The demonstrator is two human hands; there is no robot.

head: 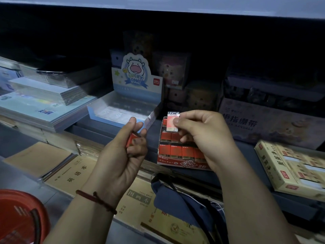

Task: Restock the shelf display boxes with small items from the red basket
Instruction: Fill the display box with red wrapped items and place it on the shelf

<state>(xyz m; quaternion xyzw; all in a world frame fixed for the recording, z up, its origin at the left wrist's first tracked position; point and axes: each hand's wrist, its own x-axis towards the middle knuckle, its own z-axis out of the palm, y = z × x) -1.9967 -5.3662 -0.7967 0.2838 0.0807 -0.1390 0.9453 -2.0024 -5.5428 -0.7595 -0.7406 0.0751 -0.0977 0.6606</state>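
Open red eraser box (184, 163), one wrapped eraser (173, 122) above it.
The box holds rows of red 2B erasers (169, 137); the wrapped eraser is held upright over the back rows; the red basket (19, 217) sits at lower left.

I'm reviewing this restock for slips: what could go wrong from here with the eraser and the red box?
1. The right hand pinches the wrapped eraser by fingertips above the red 2B box; it might slip and land askew on the rows.
2. The left hand grips a red pack above the notebooks; it could drop onto them.
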